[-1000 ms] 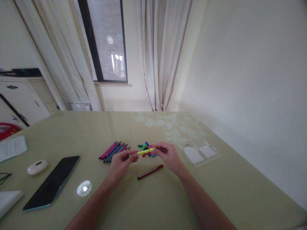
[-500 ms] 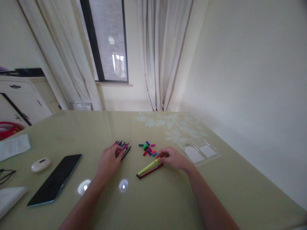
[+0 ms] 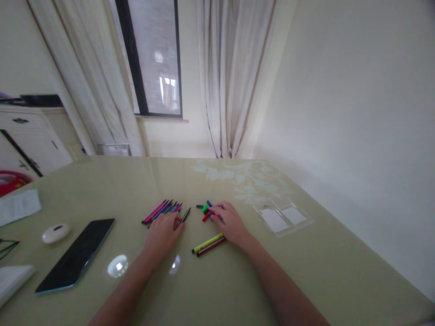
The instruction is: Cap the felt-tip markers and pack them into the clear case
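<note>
The left hand (image 3: 162, 235) pinches a black marker (image 3: 186, 214) in its grip, long axis slanting away and rightward, tip toward the loose caps (image 3: 205, 217). These lie right of that grip, nearer the right hand (image 3: 232, 224), whose fingertips are among them; whether they pinch one cannot be told.

No text, label, brand or number can be read

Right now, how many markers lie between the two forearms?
2: a yellow marker and, beside it on the nearer side, a dark red marker. The right hand could hide others.
</note>
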A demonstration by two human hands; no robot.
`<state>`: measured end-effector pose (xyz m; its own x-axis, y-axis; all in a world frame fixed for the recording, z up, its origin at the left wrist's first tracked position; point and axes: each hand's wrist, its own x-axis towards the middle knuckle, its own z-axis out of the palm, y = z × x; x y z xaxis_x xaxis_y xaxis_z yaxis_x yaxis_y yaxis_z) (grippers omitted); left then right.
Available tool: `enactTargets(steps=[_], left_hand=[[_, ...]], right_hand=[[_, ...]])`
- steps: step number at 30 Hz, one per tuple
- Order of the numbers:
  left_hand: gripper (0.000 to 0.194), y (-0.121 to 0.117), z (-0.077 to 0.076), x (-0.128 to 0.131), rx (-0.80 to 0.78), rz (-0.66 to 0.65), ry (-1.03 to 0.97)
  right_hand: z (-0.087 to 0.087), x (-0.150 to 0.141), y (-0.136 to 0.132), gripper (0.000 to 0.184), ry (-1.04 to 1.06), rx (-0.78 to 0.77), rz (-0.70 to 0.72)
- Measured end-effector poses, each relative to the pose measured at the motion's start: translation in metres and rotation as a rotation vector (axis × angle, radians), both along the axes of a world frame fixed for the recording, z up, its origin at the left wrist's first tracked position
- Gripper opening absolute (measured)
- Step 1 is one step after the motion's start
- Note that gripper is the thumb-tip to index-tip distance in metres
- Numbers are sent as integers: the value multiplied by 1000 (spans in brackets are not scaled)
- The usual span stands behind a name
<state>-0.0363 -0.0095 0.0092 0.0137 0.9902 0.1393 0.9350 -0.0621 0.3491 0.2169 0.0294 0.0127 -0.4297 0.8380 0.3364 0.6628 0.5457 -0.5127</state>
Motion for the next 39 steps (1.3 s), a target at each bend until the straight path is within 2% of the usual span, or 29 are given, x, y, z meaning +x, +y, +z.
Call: enactTargets(steps=[4, 10, 19, 22, 24, 27, 29, 35, 39], left_hand=[[17, -3, 1, 4, 17, -26, 11], [19, -3, -1, 3, 76, -25, -10], [26, 2, -4, 8, 227, -55, -393], [26, 2, -4, 9, 233, -58, -514], [26, 3, -3, 9, 235, -71, -605], [26, 3, -1, 9, 236, -133, -760], [26, 3, 2, 10, 235, -179, -869], [24, -2, 12, 14, 235, -188, -999], [25, -3, 15, 15, 220, -186, -997]], right_hand=[[-10, -11, 1, 33, -178, 75, -41], [-5, -7, 2, 16, -214, 93, -94], [-9, -8, 4, 15, -198, 101, -62], [-7, -8, 5, 16, -47, 99, -63], [-3, -7, 6, 16, 179, 51, -60], [4, -3, 5, 15, 560, -141, -36], [10, 1, 1, 21, 716, -245, 0], [31, 6, -18, 25, 833, -290, 117], [36, 5, -21, 24, 901, -270, 64]])
